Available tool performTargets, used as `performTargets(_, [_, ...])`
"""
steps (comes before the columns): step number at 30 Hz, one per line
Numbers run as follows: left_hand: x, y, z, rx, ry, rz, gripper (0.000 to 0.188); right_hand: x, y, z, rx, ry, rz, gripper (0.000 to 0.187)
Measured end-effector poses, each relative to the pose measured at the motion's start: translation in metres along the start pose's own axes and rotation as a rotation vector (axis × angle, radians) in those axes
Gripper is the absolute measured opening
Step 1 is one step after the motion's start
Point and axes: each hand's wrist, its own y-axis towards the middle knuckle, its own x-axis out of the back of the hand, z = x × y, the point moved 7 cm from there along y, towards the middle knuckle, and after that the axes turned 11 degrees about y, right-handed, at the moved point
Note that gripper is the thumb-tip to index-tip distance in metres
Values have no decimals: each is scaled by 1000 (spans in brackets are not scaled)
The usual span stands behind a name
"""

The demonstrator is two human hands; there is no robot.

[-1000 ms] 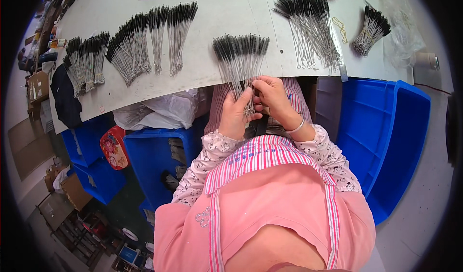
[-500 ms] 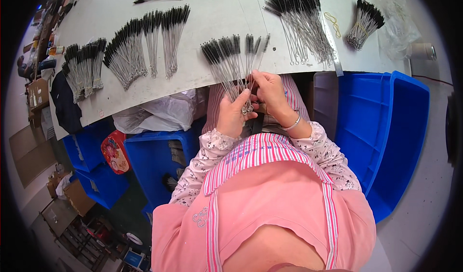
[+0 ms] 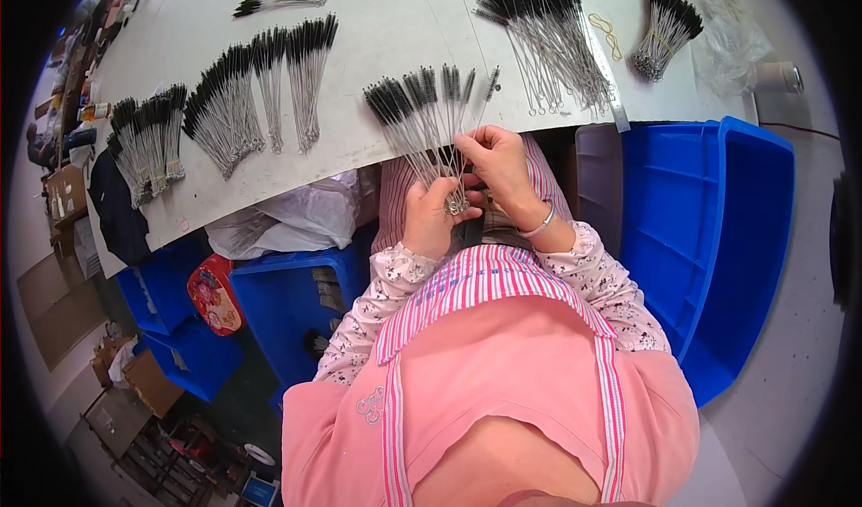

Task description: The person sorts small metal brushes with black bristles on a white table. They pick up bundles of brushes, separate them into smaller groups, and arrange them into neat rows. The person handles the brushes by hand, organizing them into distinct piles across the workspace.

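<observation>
While wide above, brushes (image 3: 416,139) loop-end-down in left grip (image 3: 429,217)

Held brushes (image 3: 415,132): black bristles, silvery wire stems
Tabletop (image 3: 386,22): off-white, kinda greyish, few dark marks
Apron (image 3: 485,273): pink and white stripes, bit of blue print
Sleeves (image 3: 603,278): pale pink, little dark flowery specks all over
Shirt (image 3: 503,354): just plain pink
Big bin (image 3: 669,206): super bright blue
Looped band (image 3: 606,33): yellow
Rounded container (image 3: 215,296): red, busy multicoloured pattern
Bracelet (image 3: 540,220): silvery
</observation>
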Motion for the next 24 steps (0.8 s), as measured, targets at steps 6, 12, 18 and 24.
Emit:
performTargets(6, [4,2,5,-17,-11,-63,20,0,-5,4,42,27,-12,12])
performTargets(12, [4,2,3,-22,29,-75,17,1,0,2,42,297,-68,13])
performTargets(18, [7,1,5,10,-57,-26,19,3,6,9,38,127,-64,20])
performTargets(24, [4,-3,5,39,-149,49,20,-17,-1,-3,-295,365,96,16])
